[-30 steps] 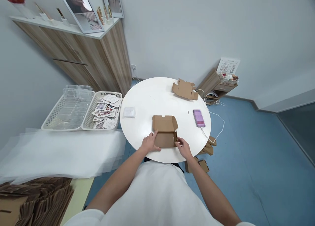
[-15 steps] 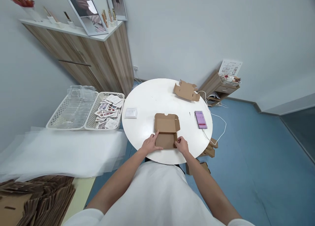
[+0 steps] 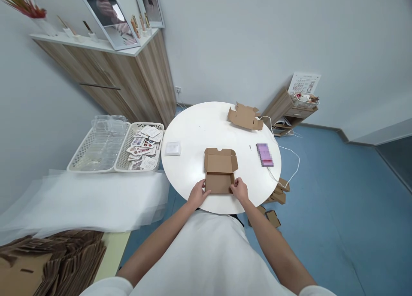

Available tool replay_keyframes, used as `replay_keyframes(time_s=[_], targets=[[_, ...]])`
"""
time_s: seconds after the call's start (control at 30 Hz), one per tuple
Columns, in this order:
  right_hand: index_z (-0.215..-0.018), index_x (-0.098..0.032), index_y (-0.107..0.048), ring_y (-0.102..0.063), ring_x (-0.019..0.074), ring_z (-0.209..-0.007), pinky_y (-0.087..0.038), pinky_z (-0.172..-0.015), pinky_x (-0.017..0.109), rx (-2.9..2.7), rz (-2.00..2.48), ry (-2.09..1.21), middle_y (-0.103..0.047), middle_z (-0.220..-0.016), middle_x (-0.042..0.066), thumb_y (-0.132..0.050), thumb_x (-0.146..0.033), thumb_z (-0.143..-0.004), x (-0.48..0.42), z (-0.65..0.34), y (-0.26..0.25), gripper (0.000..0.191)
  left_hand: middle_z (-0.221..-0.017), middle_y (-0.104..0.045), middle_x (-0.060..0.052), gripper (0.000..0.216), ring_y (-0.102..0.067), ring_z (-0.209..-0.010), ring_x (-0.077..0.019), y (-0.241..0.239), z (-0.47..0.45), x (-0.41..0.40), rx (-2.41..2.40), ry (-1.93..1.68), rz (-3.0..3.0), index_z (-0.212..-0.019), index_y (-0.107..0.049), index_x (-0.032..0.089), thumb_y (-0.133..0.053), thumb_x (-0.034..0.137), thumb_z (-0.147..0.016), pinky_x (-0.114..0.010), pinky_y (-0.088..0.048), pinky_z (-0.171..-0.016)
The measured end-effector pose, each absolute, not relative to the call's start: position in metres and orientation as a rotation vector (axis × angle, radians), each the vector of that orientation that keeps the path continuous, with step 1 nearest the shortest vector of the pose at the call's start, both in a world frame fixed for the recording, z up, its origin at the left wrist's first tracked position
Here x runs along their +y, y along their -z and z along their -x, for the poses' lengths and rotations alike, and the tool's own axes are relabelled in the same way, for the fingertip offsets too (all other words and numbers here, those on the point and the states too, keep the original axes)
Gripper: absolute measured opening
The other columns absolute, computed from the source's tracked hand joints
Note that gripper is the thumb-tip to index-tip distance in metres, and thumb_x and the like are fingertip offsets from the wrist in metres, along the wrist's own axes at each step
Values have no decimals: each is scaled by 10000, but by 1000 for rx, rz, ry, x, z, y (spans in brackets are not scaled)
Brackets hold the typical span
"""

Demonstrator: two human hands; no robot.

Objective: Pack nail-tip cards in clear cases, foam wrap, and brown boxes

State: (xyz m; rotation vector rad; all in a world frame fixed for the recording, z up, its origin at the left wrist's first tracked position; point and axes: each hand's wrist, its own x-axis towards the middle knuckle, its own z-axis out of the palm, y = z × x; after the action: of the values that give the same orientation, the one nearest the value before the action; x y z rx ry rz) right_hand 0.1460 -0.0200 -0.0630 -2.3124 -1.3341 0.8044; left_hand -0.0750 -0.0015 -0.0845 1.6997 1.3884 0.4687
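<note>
A brown cardboard box (image 3: 219,183) lies near the front edge of the round white table, its lid (image 3: 220,163) raised at the back with side flaps showing. My left hand (image 3: 197,194) grips the box's left side, thumb at the front corner and fingers along the outer wall. At the opposite end, my right hand (image 3: 239,189) has its fingers curled and pinched over the right wall. The box's inside shows a bare brown bottom. Another cardboard piece (image 3: 245,116), partly unfolded, rests at the table's back right.
On the table (image 3: 189,128) are a small white packet (image 3: 173,148) and a blurred purple item (image 3: 265,154) with a white cable. Left stand baskets of clear plastic cases (image 3: 104,143) and cards (image 3: 144,145), white sheets (image 3: 96,199) and stacked flat cardboard (image 3: 71,261). Boxes (image 3: 273,218) lie on the floor.
My left hand has slid down the box's left side, its fingers leaving the back corner by the lid hinge. My right hand keeps its hold on the right wall. The view has shifted slightly.
</note>
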Motion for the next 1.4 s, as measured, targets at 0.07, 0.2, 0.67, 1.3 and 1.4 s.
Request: replay_keyframes(time_s=[0.07,0.2,0.67,1.3,1.4], targets=[[-683,-230,-344,-429,124,-500,-296,-474,224,-1331,2304,-807,-451,-569,-48,-406,-204,-640,-20,-146,64,80,-1007,-532,-45,533,-542,-629,-92,85,75,-1,1379,-467,-1684,-1220,-360,195,-531,325,-732,-274,-458,-711],[-674,-229,-339,-413,117,-487,-275,-470,221,-1324,2326,-782,-421,-547,-58,-412,-181,-632,-20,-147,68,97,-998,-531,-51,536,-529,-615,-90,87,73,2,1352,-486,-1667,-1217,-368,180,-538,315,-727,-275,-459,-694],[-949,-220,-481,-554,141,-583,-421,-534,271,-978,2160,-1071,-570,-808,17,-531,-508,-654,-45,-156,54,414,-1021,-522,-98,545,-542,-748,-146,82,68,-11,1457,-617,-1583,-1205,-417,155,-498,434,-744,-312,-457,-714],[-1025,-260,-509,-614,165,-794,-485,-700,298,-441,1602,-1551,-514,-1136,55,-566,-507,-664,-45,-176,53,441,-1152,-484,-109,566,-568,-735,-112,78,37,-7,1498,-667,-1090,-1220,-424,203,-569,406,-711,-296,-460,-743],[-1028,-265,-506,-610,169,-819,-477,-706,294,-449,1587,-1567,-506,-1145,51,-565,-506,-664,-34,-189,57,440,-1155,-488,-111,561,-571,-755,-120,79,24,2,1516,-707,-1066,-1214,-433,199,-578,398,-710,-302,-456,-753]])
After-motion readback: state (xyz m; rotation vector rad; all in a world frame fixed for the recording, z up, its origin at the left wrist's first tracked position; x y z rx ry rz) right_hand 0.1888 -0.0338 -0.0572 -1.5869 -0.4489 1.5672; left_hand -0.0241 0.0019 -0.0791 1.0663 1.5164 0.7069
